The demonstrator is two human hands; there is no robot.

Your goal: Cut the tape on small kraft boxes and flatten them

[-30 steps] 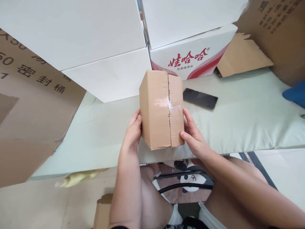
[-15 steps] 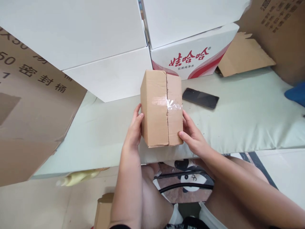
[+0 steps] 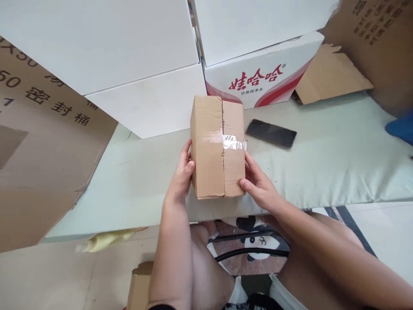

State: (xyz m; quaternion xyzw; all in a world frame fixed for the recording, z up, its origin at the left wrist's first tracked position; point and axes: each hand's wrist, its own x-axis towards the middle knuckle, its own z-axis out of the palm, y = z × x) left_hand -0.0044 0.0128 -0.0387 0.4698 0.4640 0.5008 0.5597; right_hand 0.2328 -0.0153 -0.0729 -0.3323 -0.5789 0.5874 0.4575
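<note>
Between my two hands is a brown cardboard box (image 3: 209,168), its top flaps meeting at a ragged seam. A strip of clear shiny tape (image 3: 234,142) crosses that seam. My left hand (image 3: 182,174) grips the box's left side, the thumb near the top edge and the other fingers partly hidden behind it. On the opposite side my right hand (image 3: 260,183) presses the box, with its thumb at the near right edge. Just right of the box, a dark smartphone (image 3: 271,133) lies flat on the pale green cloth (image 3: 322,163).
White cartons (image 3: 145,103) stand stacked behind the box, one printed with red lettering (image 3: 256,77). A large brown carton (image 3: 48,150) leans in at the left. At the back right lies a cardboard flap (image 3: 335,77), with a blue object (image 3: 400,128) at the right edge.
The box has shifted slightly to the left and turned a little, with both hands staying on its sides. The phone and cartons have not moved.
</note>
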